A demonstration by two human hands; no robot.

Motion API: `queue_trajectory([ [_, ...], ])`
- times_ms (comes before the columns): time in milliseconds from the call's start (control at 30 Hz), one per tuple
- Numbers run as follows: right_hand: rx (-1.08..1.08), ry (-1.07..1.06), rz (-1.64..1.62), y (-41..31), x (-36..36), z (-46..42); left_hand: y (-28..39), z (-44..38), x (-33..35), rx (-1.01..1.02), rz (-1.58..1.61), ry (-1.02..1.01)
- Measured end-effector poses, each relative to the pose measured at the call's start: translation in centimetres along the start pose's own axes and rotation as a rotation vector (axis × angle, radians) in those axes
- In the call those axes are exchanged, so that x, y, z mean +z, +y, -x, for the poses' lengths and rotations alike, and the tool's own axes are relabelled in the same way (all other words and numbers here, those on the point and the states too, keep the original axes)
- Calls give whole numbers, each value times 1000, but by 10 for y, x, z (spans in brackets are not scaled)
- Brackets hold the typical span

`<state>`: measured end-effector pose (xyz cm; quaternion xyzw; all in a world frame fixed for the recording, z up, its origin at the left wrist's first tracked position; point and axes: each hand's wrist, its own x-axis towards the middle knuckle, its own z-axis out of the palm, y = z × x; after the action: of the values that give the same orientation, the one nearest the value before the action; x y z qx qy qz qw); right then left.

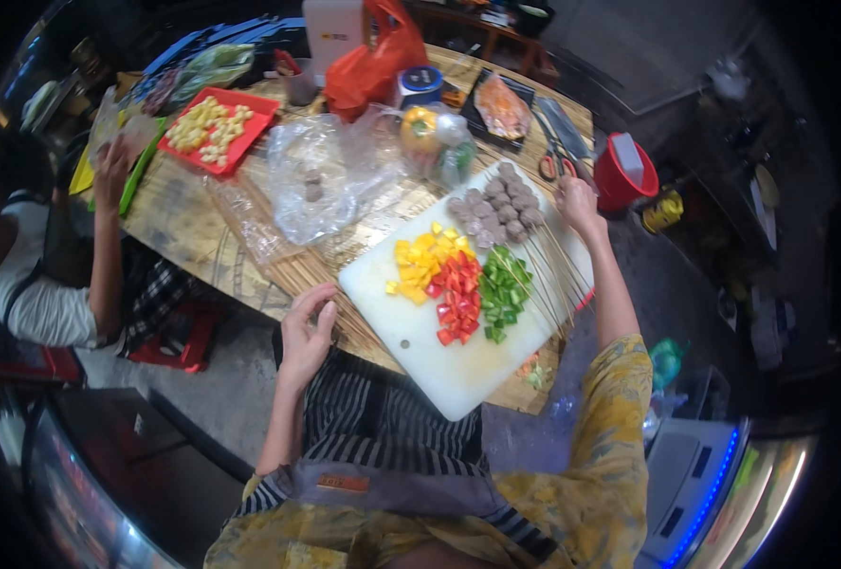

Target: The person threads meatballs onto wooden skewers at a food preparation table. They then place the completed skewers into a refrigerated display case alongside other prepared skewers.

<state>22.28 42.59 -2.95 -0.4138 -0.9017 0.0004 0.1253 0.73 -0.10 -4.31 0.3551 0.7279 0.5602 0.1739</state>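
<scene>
A white cutting board (392,316) lies at the table's near edge. On it are diced yellow pepper (420,264), red pepper (458,299) and green pepper (504,291), with grey-brown meatballs (513,203) on skewers (552,274) behind them. My left hand (308,334) is beside the board's left corner over the ends of loose bamboo sticks (314,274), thumb and fingers apart, nothing in it. My right hand (575,203) is curled at the board's far right, near the handles of scissors (557,165) and a knife (564,128); whether it holds anything cannot be told.
A person (43,284) sits at the left, a hand near a green-edged tray (132,167). Farther back are a red tray (232,158) of pale yellow pieces, plastic bags (310,178), a red bag (374,71) and meat on a black tray (502,107). A red bucket (627,174) stands at right.
</scene>
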Motion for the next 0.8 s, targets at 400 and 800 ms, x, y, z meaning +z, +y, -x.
queue_trajectory([
  [400, -49, -162, 117, 7, 37, -47, -36, -125, -28, 128, -374, 140],
  [800, -270, -64, 267, -1, 38, -54, -52, -204, -3, -15, -683, -17],
])
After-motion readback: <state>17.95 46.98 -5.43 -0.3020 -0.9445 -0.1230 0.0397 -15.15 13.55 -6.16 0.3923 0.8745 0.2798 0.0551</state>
